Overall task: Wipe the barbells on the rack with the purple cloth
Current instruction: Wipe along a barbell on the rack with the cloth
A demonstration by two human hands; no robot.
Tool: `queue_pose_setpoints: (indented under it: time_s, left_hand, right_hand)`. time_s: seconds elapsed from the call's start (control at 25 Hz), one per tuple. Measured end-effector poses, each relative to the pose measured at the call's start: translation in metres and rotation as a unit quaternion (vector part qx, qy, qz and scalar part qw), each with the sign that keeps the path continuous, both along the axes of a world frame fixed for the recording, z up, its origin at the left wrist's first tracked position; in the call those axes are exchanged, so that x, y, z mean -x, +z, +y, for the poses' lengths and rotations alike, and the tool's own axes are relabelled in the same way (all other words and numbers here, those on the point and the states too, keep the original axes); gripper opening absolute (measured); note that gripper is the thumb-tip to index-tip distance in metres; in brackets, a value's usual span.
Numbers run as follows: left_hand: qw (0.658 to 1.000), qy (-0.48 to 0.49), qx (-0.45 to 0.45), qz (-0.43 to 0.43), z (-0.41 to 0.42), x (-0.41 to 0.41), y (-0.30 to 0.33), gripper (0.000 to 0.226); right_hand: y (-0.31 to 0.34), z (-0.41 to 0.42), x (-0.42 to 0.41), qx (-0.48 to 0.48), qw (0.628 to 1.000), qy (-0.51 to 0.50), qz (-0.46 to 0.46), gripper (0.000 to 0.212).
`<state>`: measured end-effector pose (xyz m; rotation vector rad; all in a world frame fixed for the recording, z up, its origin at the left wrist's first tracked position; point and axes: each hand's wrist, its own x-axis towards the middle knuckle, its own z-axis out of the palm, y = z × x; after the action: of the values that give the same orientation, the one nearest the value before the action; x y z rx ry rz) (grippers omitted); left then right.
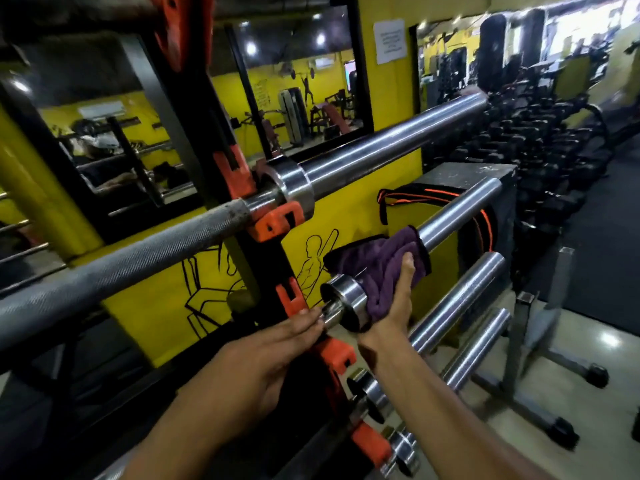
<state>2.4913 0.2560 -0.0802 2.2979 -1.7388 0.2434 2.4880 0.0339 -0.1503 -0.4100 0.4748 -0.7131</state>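
Several chrome barbells lie across a black rack with orange hooks. The top barbell runs up to the right. Below it, the second barbell has the purple cloth wrapped round its sleeve beside the collar. My right hand grips the cloth round that sleeve, thumb pointing up. My left hand reaches in from the lower left and its fingertips touch the bar just inside the collar. Two lower barbell sleeves stick out under my right arm.
A yellow wall with black figure drawings and mirrors stands behind the rack. A black box with an orange-trimmed bag sits to the right. Dumbbell racks line the far right. A metal stand with wheels is on the floor.
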Motion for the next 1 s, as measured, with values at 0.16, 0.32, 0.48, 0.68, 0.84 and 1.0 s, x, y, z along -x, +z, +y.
queue_pose_setpoints:
  time_s: [0.16,0.32,0.48,0.68,0.84,1.0]
  left_hand:
    - [1.0,0.023,-0.005,0.002,0.001,0.002,0.001,0.068]
    - [0.999,0.028,0.013,0.015,-0.002,0.002,0.003,0.068]
    - [0.999,0.039,0.006,0.033,-0.003,0.0,0.006,0.069]
    - [0.999,0.043,0.02,0.019,-0.002,0.005,0.008,0.073]
    - [0.997,0.07,0.024,0.016,0.008,0.009,0.009,0.07]
    - [0.997,0.071,0.032,0.027,0.017,0.01,0.005,0.07]
  right_hand:
    - [0.004,-0.017,0.006,0.039,0.999,-0.023,-0.02,0.094]
    - [-0.006,-0.001,0.007,0.077,0.997,-0.021,-0.009,0.1]
    - [-0.015,0.0,0.03,0.186,0.982,-0.021,0.033,0.07]
    - [-0.043,0.001,0.076,0.415,0.9,0.034,0.127,0.036]
    - [-0.025,-0.008,0.111,0.53,0.834,-0.074,0.138,0.058]
    - [0.033,0.006,0.091,0.814,0.528,-0.175,0.167,0.05]
